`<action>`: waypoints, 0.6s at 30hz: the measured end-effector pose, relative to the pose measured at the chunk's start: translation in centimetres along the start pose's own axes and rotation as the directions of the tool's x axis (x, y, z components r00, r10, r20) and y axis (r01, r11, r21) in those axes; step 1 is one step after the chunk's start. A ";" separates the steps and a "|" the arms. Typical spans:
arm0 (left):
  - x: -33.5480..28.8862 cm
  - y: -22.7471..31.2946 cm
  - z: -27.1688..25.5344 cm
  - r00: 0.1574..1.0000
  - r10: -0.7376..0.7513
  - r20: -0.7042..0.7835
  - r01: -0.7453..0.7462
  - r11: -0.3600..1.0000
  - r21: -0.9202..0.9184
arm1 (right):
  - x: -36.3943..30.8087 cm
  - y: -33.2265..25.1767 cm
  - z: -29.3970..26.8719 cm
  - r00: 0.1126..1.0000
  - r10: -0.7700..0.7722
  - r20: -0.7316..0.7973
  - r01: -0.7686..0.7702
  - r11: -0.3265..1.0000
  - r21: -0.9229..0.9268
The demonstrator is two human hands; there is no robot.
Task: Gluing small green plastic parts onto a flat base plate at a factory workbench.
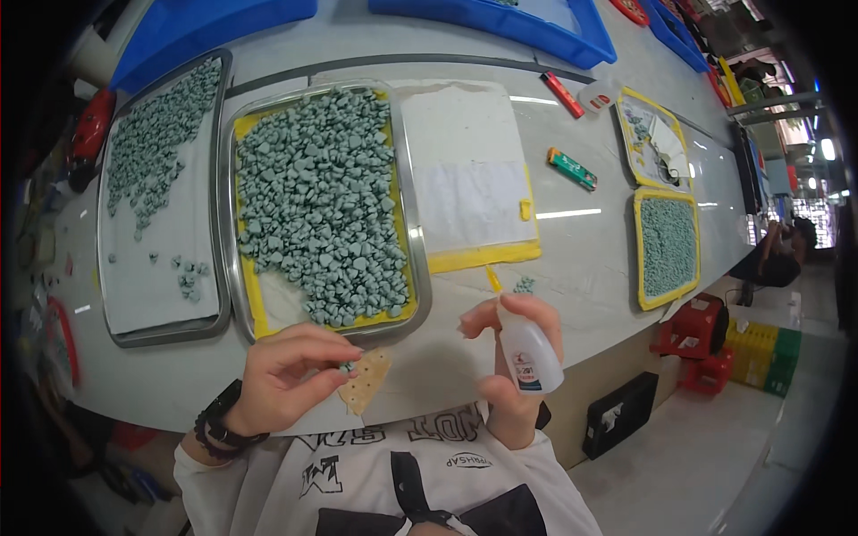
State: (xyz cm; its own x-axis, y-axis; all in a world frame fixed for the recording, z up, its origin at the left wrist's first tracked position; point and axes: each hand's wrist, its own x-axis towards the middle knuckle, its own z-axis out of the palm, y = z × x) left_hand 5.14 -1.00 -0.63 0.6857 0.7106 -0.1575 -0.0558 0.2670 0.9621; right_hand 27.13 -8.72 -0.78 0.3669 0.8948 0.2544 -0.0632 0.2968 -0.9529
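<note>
My left hand (290,380) is closed in a pinch, with a small grey-green stone-like piece (347,366) between thumb and fingertips. Beside those fingertips, at the table's near edge, is a tan, roughly triangular flat piece (368,382) dotted with small holes; whether the hand touches it I cannot tell. My right hand (511,418) is wrapped round a translucent white squeeze bottle (536,350) with a yellow nozzle (493,279) tilted up and away. A few loose green pieces (525,285) lie on the table just beyond the bottle.
A metal tray (420,295) heaped with green pieces stands ahead, with a sparser tray (165,332) left of it. Right of them lies a white board with yellow tape (487,257). Farther right are a green lighter-like item (572,169), a red one (562,95) and yellow-rimmed trays (640,255).
</note>
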 end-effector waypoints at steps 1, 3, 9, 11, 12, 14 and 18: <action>0.1 -0.1 -0.1 1.000 0.014 0.012 -0.014 1.000 0.002 | -0.1 0.3 0.1 1.000 0.011 0.009 -0.011 1.000 0.007; -0.3 -0.3 -0.2 1.000 0.025 0.019 -0.025 1.000 0.002 | -0.3 0.6 0.1 0.993 0.112 -0.030 -0.107 0.984 0.143; -0.6 -0.9 -0.4 0.999 0.032 -0.018 -0.033 0.999 -0.035 | -1.4 1.1 0.3 0.980 0.137 -0.143 -0.112 0.979 0.170; -0.8 -0.9 -0.6 0.999 0.039 -0.034 -0.041 0.998 -0.041 | -1.4 1.7 0.7 0.988 0.103 -0.114 -0.107 0.994 -0.031; -0.8 -0.9 -0.6 0.999 0.025 -0.042 -0.028 0.998 -0.061 | -1.3 1.9 0.9 0.992 0.088 -0.094 -0.100 0.986 -0.130; -0.7 -0.8 -0.8 0.998 -0.002 -0.059 -0.004 0.995 -0.101 | -0.6 1.7 0.9 0.991 0.131 -0.019 -0.132 0.989 -0.068; -0.2 0.2 -1.1 0.988 -0.139 -0.063 0.125 0.972 -0.198 | 0.0 1.1 0.8 0.972 0.194 0.133 -0.217 0.957 0.194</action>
State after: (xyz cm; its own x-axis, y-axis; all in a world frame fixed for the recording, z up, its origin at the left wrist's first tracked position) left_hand 4.17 -0.41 -0.59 0.6398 0.7059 -0.3038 -0.1125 0.4771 0.8716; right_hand 26.30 -8.10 -1.70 0.2212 0.9716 0.0844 -0.3202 0.1541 -0.9347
